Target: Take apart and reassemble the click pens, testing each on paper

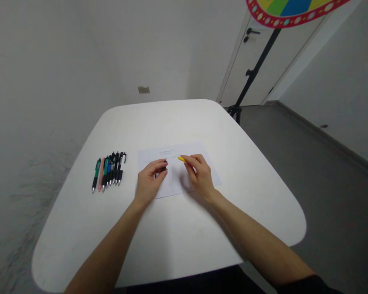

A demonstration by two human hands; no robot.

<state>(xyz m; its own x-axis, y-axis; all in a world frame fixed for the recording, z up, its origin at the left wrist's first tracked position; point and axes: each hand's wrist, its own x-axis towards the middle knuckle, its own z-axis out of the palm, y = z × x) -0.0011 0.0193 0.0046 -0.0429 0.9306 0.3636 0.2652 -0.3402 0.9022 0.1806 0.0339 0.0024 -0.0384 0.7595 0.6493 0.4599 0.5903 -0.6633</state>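
Note:
Above a sheet of white paper (178, 152), my left hand (147, 181) pinches a small black piece (164, 168), possibly a pen part; the fingers hide most of it. My right hand (200, 175) is closed on a slim yellow pen (182, 159), with one end sticking out past the fingertips toward the left hand. A short gap separates the two hands. Some small dark print or writing shows near the paper's top edge. Left of my left hand, several pens (104, 173) lie side by side in a row, coloured green, pink, blue and black.
The white table (171, 122) has rounded corners and stands by a pale wall. Beyond its right far corner is a black stand (254, 75) carrying a colourful wheel (290, 10). Behind that is a door with a black handle (253, 31).

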